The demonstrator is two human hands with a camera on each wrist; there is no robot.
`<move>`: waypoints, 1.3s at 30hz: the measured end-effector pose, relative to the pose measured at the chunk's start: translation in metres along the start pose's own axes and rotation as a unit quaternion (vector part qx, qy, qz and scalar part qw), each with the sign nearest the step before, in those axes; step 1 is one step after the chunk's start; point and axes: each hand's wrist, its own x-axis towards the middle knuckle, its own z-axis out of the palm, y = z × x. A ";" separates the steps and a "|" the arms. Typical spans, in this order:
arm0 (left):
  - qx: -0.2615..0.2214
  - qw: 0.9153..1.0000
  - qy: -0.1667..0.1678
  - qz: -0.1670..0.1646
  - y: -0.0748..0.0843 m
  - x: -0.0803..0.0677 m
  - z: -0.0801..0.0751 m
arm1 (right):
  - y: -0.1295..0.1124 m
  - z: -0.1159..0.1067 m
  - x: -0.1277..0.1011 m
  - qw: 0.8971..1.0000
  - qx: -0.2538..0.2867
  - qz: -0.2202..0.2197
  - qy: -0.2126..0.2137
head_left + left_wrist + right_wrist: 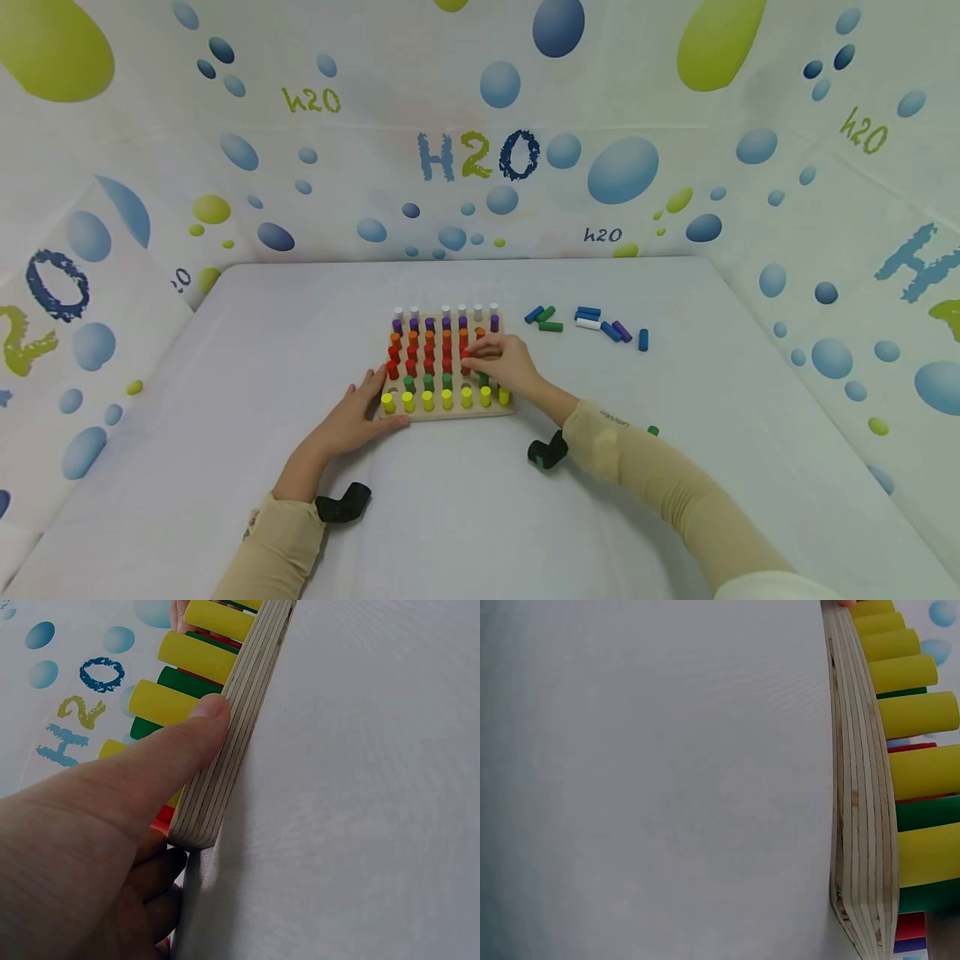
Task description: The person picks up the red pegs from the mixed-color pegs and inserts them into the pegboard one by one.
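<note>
A wooden pegboard (pixel 450 416) lies on the white table with rows of yellow pegs (pixel 447 399), green pegs (pixel 428 383), red pegs (pixel 412 367), orange pegs (pixel 430 338), purple pegs (pixel 414 325) and white pegs (pixel 446 312). At its near left corner, my left hand (pixel 341 425) grips the board, thumb (pixel 202 724) against the front edge and the other fingers by the left side. Over the board's right part, my right hand (pixel 510 367) pinches a red peg (pixel 465 367) among the red rows. It hides some right-hand pegs. In the right wrist view the yellow row shows along the plywood edge (pixel 866 795).
Loose pegs lie right of the board: blue pegs (pixel 588 314), green pegs (pixel 551 327), a white peg (pixel 588 324) and a purple peg (pixel 622 331). One green peg (pixel 653 431) sits behind the right forearm. Black wrist cameras (pixel 345 503) project beside both wrists.
</note>
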 end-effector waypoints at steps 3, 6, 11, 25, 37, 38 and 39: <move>-0.002 1.000 -0.001 0.003 0.000 0.000 0.000 | -0.010 -0.001 -0.006 1.000 0.000 -0.003 -0.005; -0.001 1.000 -0.001 0.002 0.001 0.001 0.000 | -0.020 -0.002 -0.011 1.000 -0.003 -0.006 -0.010; 0.002 1.000 0.000 0.000 0.000 0.001 0.001 | -0.006 -0.001 -0.005 1.000 0.002 0.001 -0.010; 0.000 1.000 -0.006 0.002 0.001 0.003 0.001 | 0.007 -0.001 0.002 0.999 -0.034 0.032 -0.011; -0.002 1.000 -0.017 -0.008 0.001 0.005 0.001 | 0.006 -0.018 -0.003 0.997 -0.078 0.002 -0.030; -0.001 1.000 -0.018 -0.012 0.001 0.005 0.000 | 0.006 -0.019 -0.003 0.996 -0.080 -0.004 -0.031; -0.001 1.000 -0.018 -0.014 0.001 0.004 -0.001 | 0.005 -0.021 -0.003 0.996 -0.082 -0.013 -0.034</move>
